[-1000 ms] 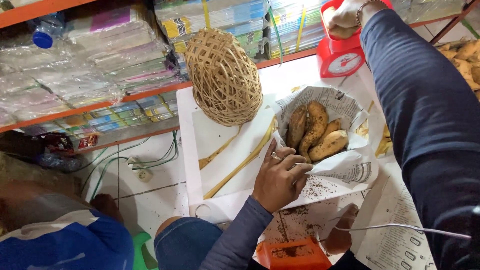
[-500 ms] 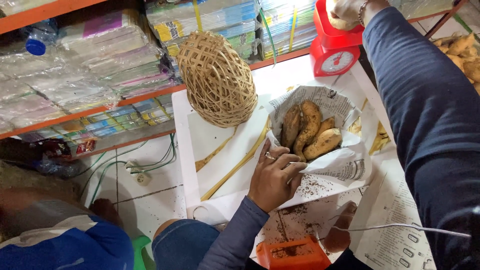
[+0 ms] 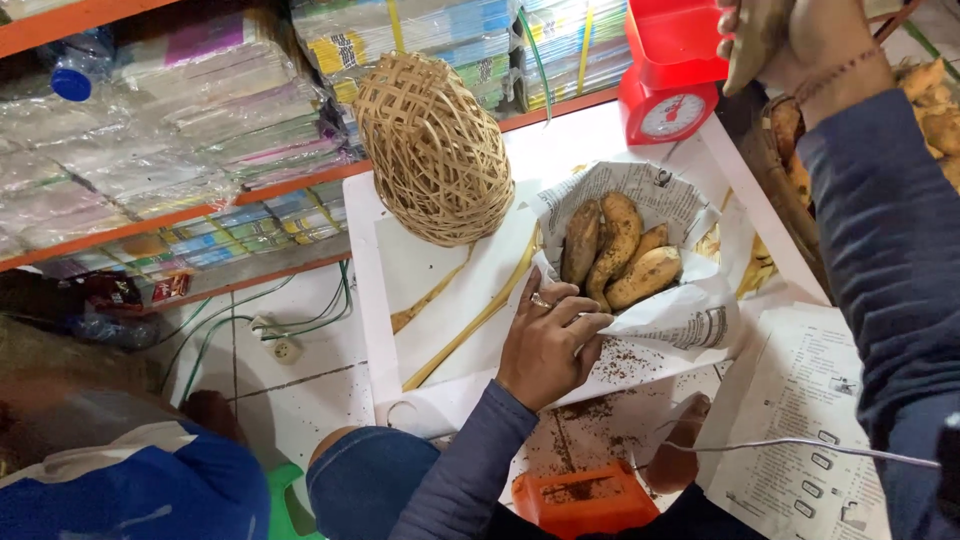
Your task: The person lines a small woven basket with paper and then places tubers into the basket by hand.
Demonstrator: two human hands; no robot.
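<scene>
Head view: the left hand (image 3: 548, 345) rests with curled fingers on the edge of a newspaper wrapping (image 3: 680, 310), gripping it. Just beyond that hand's fingertips, sweet potatoes (image 3: 620, 255) lie inside the paper on the white counter (image 3: 440, 290). The right hand (image 3: 790, 40), raised beside a red scale (image 3: 672, 80), is closed around another sweet potato (image 3: 752, 45).

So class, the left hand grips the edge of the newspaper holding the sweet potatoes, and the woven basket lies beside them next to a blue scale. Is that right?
Not quite: the scale is red, as the head view shows. The left hand does grip the newspaper holding the sweet potatoes, with the woven basket beside them.
</scene>
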